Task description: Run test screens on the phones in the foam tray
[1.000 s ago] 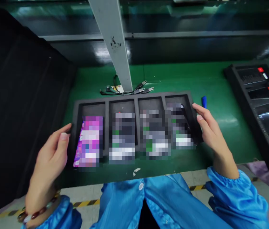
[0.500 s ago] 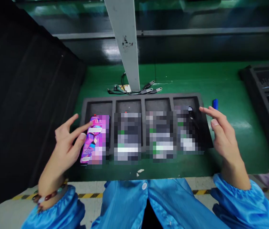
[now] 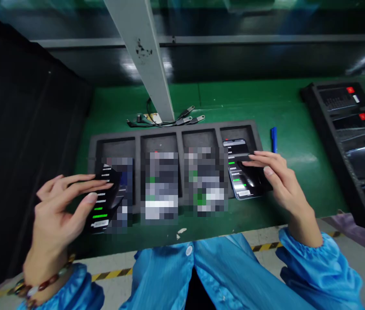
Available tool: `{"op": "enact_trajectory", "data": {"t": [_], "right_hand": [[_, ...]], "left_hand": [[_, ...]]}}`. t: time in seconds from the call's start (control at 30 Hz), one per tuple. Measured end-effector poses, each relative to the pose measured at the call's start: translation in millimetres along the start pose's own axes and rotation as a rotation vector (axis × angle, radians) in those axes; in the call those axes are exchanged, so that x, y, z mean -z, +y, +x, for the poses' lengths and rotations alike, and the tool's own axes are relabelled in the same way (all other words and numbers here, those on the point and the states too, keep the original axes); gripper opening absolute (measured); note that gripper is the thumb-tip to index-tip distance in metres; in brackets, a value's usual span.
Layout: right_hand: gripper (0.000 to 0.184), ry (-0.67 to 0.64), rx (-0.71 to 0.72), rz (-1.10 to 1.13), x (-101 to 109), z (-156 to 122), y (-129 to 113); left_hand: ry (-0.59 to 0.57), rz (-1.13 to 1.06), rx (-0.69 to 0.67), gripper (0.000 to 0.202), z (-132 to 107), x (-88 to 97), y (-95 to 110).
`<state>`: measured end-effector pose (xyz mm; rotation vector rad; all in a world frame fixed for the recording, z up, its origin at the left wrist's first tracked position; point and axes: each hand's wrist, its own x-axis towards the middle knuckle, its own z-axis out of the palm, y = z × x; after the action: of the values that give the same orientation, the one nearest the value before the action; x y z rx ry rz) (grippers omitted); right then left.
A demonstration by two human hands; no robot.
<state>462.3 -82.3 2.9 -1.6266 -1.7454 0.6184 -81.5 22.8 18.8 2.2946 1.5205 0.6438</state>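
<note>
A dark foam tray (image 3: 138,172) with several compartments lies on the bench, phones leaning across its front edge. My left hand (image 3: 61,206) is open, fingers stretched over the leftmost phone (image 3: 101,211), whose dark screen shows white lines and green marks. At the other end, my right hand (image 3: 276,176) is also open, its fingertips at the screen of the rightmost phone (image 3: 239,174), which shows a similar list. I cannot tell whether the fingertips press the glass. Between them rest two more phones, a centre-left phone (image 3: 161,189) and a centre-right phone (image 3: 206,181), both blurred by pixelation.
Behind the tray, short black cables (image 3: 169,122) lie by the foot of a grey metal post (image 3: 150,64). A blue pen (image 3: 274,138) is right of the tray. Farther right stands another black tray (image 3: 334,129) holding dark phones. A black panel (image 3: 23,129) borders the left side.
The leftmost phone's screen has gone from a bright purple picture with a clock to a dark list. My right hand has moved from beside the tray onto the rightmost phone. The view has shifted right.
</note>
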Motion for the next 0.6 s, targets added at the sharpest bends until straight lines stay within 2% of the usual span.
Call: {"op": "enact_trajectory", "data": {"t": [0.33, 0.6], "right_hand": [[0.04, -0.013, -0.049, -0.031, 3.9, -4.2, -5.1], [0.043, -0.002, -0.047, 0.0, 3.9, -3.7, -8.8]], "left_hand": [[0.025, 0.013, 0.057, 0.028, -1.5, -0.5, 8.8], [0.047, 0.015, 0.022, 0.026, -3.9, -0.9, 12.4]]}}
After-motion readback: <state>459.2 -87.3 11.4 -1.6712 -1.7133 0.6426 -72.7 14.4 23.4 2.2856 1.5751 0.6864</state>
